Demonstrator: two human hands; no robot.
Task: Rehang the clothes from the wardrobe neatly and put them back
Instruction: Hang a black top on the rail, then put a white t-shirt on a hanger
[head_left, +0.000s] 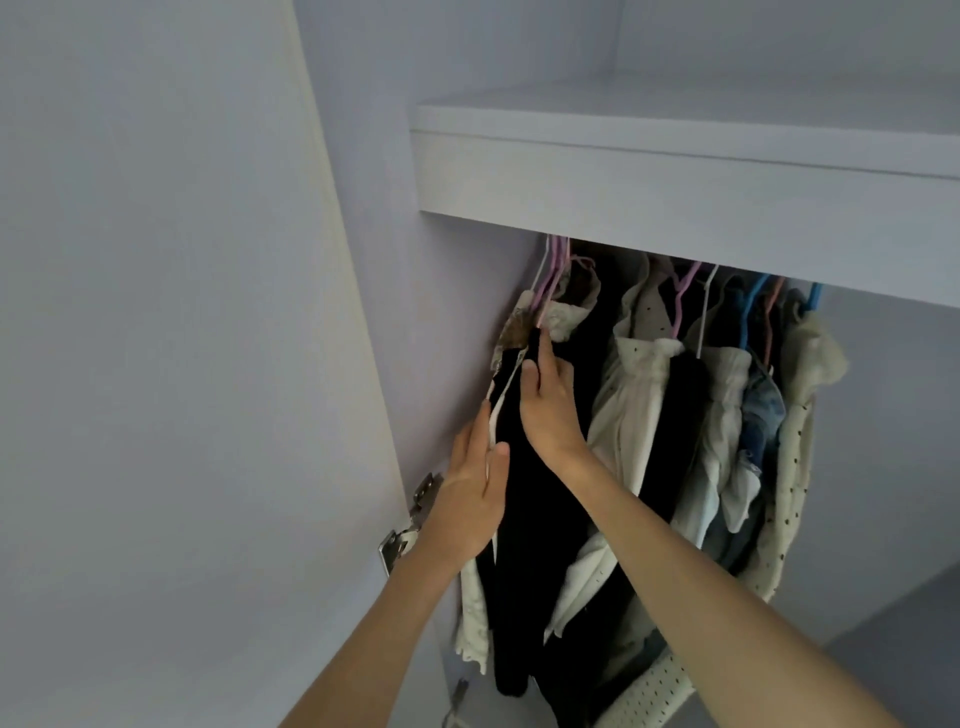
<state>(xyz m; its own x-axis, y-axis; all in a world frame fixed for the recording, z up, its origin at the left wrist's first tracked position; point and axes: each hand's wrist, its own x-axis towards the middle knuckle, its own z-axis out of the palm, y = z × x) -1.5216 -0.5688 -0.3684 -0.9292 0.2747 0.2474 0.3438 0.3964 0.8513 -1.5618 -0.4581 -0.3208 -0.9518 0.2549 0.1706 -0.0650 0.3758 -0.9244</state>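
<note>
We take the long black garment (524, 519) as our landmark. Its colour is plain deep black, with no pattern. Just left of it we see a thin white cloth edge (496, 410), and above this a small brown and cream mottled fabric (514, 330). Above the black garment there are pale pink plastic hangers (553, 275). To the right of it hangs a cream blouse with small dark dots (631, 410). Further right we see faded blue denim (761, 421), two bright blue hangers (753, 301), and a cream garment with sparse black dots (797, 457). The wardrobe shelf (675, 176) above is pale lilac-white.
</note>
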